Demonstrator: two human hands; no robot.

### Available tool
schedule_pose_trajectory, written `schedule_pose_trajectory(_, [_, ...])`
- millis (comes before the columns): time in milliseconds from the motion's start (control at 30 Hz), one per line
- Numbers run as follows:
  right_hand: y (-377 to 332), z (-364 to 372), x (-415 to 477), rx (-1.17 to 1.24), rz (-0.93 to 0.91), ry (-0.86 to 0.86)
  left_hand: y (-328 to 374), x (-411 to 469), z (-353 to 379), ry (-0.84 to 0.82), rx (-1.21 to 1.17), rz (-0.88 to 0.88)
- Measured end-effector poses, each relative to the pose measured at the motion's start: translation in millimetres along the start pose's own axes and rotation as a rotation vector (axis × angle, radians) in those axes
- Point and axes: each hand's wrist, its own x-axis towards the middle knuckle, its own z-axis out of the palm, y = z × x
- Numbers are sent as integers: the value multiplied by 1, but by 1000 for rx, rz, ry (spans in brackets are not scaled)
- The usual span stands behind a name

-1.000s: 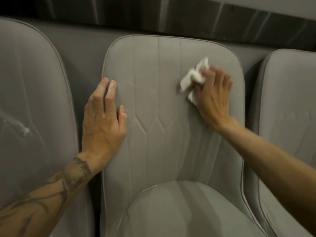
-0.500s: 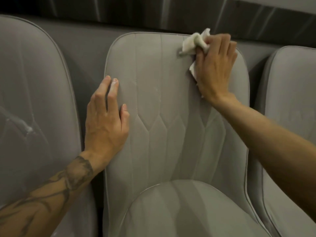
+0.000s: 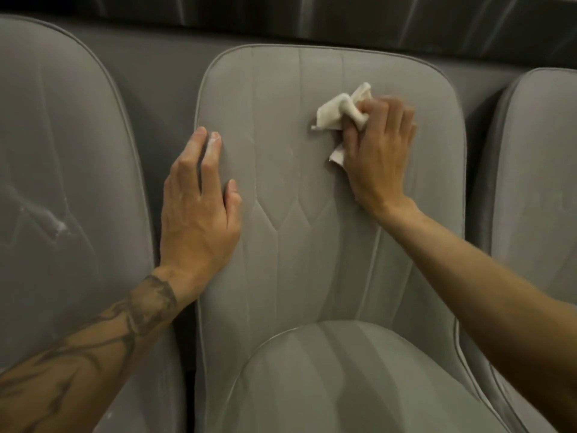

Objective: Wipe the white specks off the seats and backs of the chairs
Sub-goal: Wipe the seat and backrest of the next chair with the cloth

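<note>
A grey upholstered middle chair (image 3: pixel 299 245) faces me, its stitched back upright and its seat (image 3: pixel 343 385) at the bottom. My right hand (image 3: pixel 377 157) grips a crumpled white cloth (image 3: pixel 340 112) and presses it against the upper right of the chair back. My left hand (image 3: pixel 199 210) lies flat with straight fingers on the left edge of the same back. Faint white specks and streaks (image 3: pixel 293 151) run down the stitching near the centre of the back.
A left chair (image 3: pixel 62 182) stands close beside the middle one, with white smears (image 3: pixel 59 226) on its back. A right chair (image 3: pixel 537 182) stands close on the other side. A dark wall panel (image 3: pixel 312 14) runs behind all three.
My right hand with the cloth went up to the top edge of the chair back, then came back down to the upper right area. My left hand stayed put.
</note>
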Motion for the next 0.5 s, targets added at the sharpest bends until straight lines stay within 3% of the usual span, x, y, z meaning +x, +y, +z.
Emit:
schedule_pose_trajectory(233, [-2, -26, -95, 73, -67, -214, 1, 1, -1, -7, -1, -4])
schedule_pose_trajectory(400, [-2, -4, -22, 5, 26, -7, 1, 0, 0, 1, 11, -2])
schedule_pose_trajectory(500, [-8, -7, -53, -8, 47, -25, 0, 0, 1, 4, 9, 2])
